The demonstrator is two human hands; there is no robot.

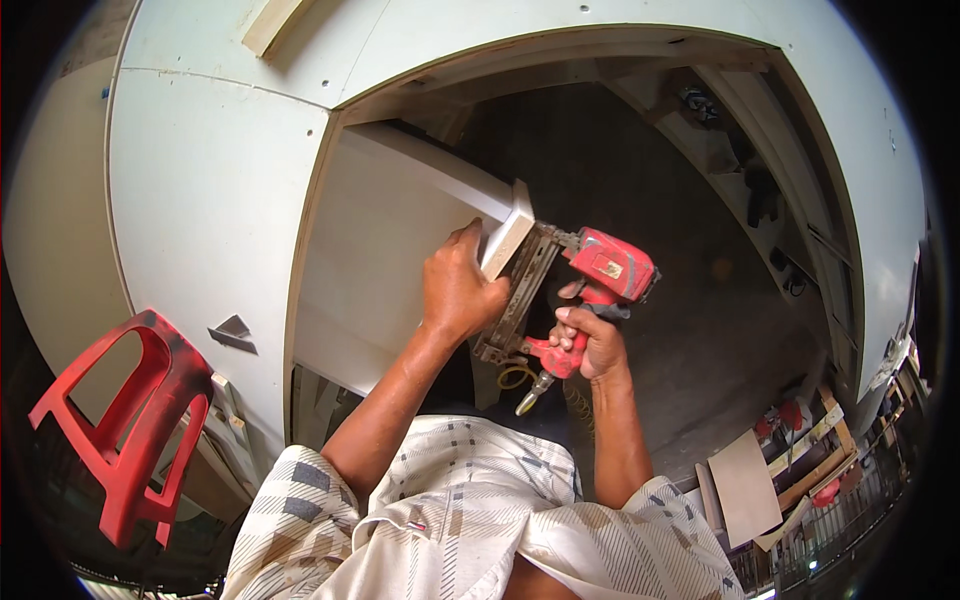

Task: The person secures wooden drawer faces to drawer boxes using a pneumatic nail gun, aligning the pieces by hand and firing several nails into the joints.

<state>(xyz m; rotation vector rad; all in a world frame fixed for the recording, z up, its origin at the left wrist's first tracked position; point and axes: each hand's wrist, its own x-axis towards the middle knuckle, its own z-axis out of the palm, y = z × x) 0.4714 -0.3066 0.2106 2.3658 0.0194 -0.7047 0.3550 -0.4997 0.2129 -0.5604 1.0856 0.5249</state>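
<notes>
My right hand (590, 338) is wrapped round the handle of a red pneumatic nail gun (612, 268). The gun's nose is against or very close to the edge of a small wooden strip (512, 240) at the corner of a white panel (365, 235). An air fitting and a coiled yellow hose (578, 405) hang from the gun's lower end. My left hand (463, 285) grips the strip and panel edge, thumb near the gun's magazine; its fingertips are partly hidden behind the strip.
A large pale board frame (215, 170) surrounds a dark opening. At the left stands a red plastic chair (150, 400), with a triangular cut-out (233, 333) in the board beside it. Board offcuts (745, 485) and tools lie at the lower right. A wood block (272, 25) rests at the top.
</notes>
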